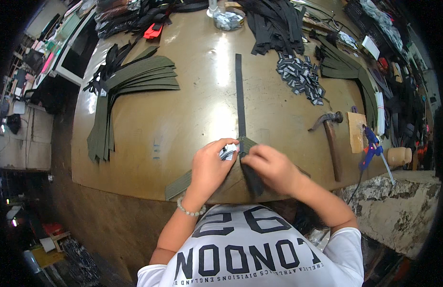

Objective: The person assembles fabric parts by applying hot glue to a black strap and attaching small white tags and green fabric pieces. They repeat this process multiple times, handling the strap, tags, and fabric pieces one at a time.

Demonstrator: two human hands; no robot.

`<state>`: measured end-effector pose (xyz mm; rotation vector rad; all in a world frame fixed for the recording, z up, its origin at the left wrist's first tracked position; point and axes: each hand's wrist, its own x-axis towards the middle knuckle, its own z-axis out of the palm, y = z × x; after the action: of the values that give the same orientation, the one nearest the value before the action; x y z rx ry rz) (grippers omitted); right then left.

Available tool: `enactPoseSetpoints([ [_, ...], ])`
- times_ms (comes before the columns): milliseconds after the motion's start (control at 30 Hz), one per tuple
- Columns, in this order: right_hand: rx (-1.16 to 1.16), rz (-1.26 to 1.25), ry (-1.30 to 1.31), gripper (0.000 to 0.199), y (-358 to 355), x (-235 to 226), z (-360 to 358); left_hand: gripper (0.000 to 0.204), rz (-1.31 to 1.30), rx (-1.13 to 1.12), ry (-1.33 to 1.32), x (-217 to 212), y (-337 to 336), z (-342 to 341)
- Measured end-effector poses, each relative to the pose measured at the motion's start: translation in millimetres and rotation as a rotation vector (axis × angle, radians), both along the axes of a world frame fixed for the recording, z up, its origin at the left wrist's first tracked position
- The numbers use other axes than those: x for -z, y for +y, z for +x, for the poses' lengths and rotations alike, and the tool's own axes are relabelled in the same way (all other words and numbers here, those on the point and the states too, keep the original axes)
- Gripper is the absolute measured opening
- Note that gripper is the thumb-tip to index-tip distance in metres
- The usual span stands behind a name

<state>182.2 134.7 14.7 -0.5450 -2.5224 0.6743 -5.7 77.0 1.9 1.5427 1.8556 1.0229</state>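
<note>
Near the table's front edge, my left hand (209, 165) is closed around a few small white-and-dark labels (228, 152). Close beside it, my right hand (269, 165) has its fingers pinched together over the straps, slightly blurred; what sits between the fingertips is hidden. A black webbing strap (240, 95) runs straight away from my hands across the table. Under and around my hands lie a dark folded strap end (252, 179) and an olive-green strap (179, 184), which sticks out to the left. Where these straps meet is covered by my fingers.
Olive straps (140, 76) lie fanned out at left, with more olive straps (343, 67) far right. Small labels (300, 76) are heaped below black straps (274, 24). A hammer (332, 143), cardboard piece (357, 131), blue glue gun (372, 146) and tape roll (398, 156) sit right.
</note>
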Motion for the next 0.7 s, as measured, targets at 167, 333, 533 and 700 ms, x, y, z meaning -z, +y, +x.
enactPoseSetpoints([
  [167, 0.173, -0.647, 0.009, 0.011, 43, -5, -19, 0.018, -0.018, -0.016, 0.028, -1, -1, 0],
  [333, 0.272, -0.841, -0.013, 0.01, 51, -6, -28, 0.018, 0.01, -0.008, 0.01, 1, -2, -1],
  [533, 0.287, -0.823, -0.033, 0.014, 51, -6, -30, 0.018, 0.019, -0.009, 0.011, 1, 0, 0],
  [700, 0.328, -0.789, -0.065, 0.015, 53, -8, -35, 0.027, -0.024, -0.024, 0.126, -2, -1, 7],
])
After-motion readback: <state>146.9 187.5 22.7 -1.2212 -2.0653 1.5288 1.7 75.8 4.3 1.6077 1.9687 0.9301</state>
